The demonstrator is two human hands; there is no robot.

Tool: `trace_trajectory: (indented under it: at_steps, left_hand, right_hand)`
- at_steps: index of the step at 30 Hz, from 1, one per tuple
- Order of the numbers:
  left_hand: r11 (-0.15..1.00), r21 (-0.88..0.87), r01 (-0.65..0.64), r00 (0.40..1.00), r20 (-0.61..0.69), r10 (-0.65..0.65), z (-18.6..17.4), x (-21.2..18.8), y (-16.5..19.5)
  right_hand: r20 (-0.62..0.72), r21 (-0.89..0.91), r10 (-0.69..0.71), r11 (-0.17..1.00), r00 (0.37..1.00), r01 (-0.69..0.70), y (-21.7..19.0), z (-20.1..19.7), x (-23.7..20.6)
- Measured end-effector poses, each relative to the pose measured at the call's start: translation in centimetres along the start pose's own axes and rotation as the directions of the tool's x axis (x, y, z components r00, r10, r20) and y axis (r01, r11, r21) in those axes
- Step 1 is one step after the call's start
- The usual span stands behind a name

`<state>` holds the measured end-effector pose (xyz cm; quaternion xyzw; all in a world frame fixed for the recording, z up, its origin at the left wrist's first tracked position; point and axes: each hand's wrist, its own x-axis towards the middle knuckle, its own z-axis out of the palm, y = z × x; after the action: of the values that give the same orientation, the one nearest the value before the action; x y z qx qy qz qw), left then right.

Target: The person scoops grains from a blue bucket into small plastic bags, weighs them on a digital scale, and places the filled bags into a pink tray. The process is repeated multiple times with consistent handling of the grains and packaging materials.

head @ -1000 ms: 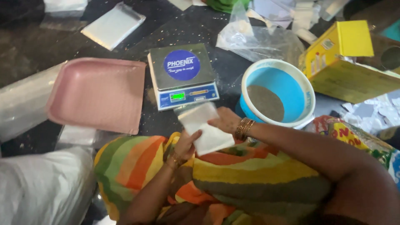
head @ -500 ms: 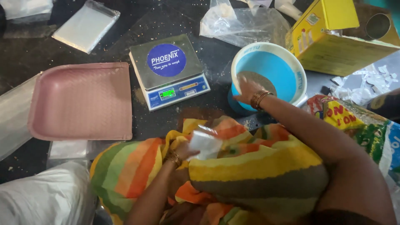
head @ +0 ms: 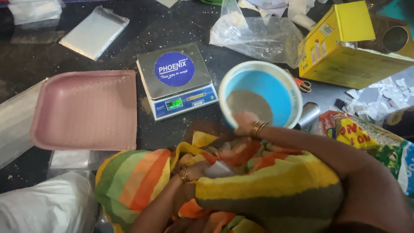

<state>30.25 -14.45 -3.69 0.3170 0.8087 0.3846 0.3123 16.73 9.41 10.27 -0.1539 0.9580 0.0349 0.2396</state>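
My right hand [head: 245, 123], with bangles at the wrist, is closed over the near rim of a blue bowl [head: 282, 88] with a white rim. The bowl holds a heap of grey powder [head: 249, 103] and looks tilted towards me. My left hand [head: 190, 171] rests in my lap among striped cloth [head: 142, 181] and holds a small white pouch [head: 217, 169], partly hidden by the folds. A digital scale [head: 176, 80] with a steel pan and a blue round sticker stands just left of the bowl, with nothing on it.
A pink tray [head: 84, 110] lies left of the scale. A yellow carton [head: 345, 51], a crumpled clear bag [head: 258, 36], scissors [head: 303, 84], a steel cup [head: 307, 115] and a printed packet [head: 366, 138] surround the bowl. Flat clear pouches [head: 94, 32] lie far left.
My right hand left the white pouch and went forward to the bowl's near rim. The pouch, held by my left hand, dropped into my lap. The bowl shifted closer to the scale.
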Motion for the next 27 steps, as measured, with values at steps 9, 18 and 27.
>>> trace_trajectory:
  at_steps: [9, 18, 27]
  left_hand:
    - [0.999, 0.028, -0.041, 0.991, -0.123, 0.044, -2.3, -8.7, 5.5]
    - [0.790, -0.528, -0.312, 0.694, -0.695, -0.191, -10.7, -10.1, 8.6]
    - [0.728, -0.679, -0.092, 0.754, -0.525, -0.395, -12.6, 0.3, 9.0]
  right_hand:
    - [-0.023, 0.196, -0.836, 0.534, 0.548, 0.823, -6.0, 1.3, -6.6]
    - [0.309, 0.621, -0.628, 0.702, 0.715, 0.348, -3.9, 1.1, -3.8]
    - [0.003, 0.831, -0.085, 0.554, 0.996, 0.045, -1.2, -1.9, -3.2]
